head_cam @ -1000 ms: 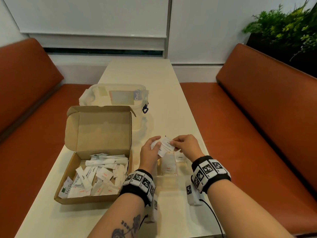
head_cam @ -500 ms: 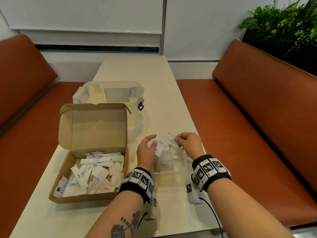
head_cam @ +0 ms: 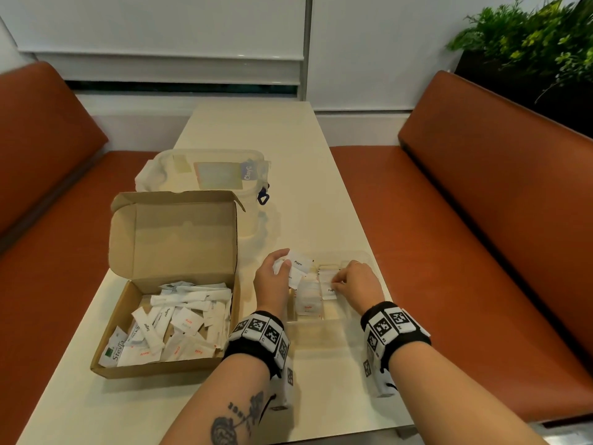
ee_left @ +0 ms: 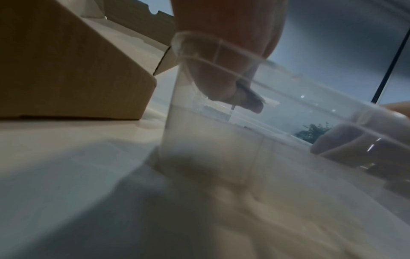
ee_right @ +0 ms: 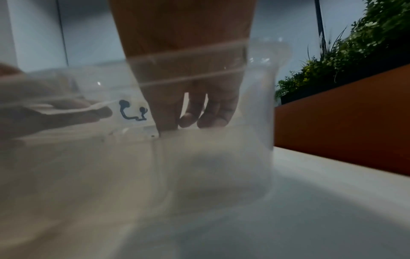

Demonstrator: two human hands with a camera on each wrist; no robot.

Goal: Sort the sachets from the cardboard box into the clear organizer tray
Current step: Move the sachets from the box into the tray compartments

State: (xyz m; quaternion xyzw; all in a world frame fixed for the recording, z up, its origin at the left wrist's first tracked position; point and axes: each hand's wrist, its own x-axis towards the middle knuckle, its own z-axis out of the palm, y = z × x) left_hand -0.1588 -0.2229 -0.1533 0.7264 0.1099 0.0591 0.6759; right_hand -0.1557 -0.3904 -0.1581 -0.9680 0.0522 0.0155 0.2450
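**Operator:** Brown cardboard box [head_cam: 154, 319] first, on my left: lid flap upright, a loose heap of white paper sachets [head_cam: 179, 319] inside. Its left side sits close to the left edge of the long cream table [head_cam: 256, 130], and its near wall stops well short of the near edge.

**Partner:** And the hands?

**Operator:** The left hand [head_cam: 272, 284] is just right of the box, fingers curled round a small fan of white sachets marked "Pepper" [head_cam: 296, 266], held over the left end of the clear plastic organizer tray [head_cam: 361, 256]. From the left wrist view, that hand hangs above the tray's rim. The right hand [head_cam: 357, 285] is inside the tray, fingertips [ee_right: 168, 121] pinching a single white sachet [head_cam: 329, 289] down in a compartment. Upright white sachets with red print [head_cam: 308, 305] stand in the compartment to its left.

**Partner:** Any room to move?

**Operator:** The tray's right end comes near the table's right edge. Beyond it is an orange-brown bench seat [head_cam: 481, 220]. A bare strip of tabletop lies between tray and near edge. Behind the box stands a translucent lidded plastic tub [head_cam: 205, 171], with open tabletop past it.
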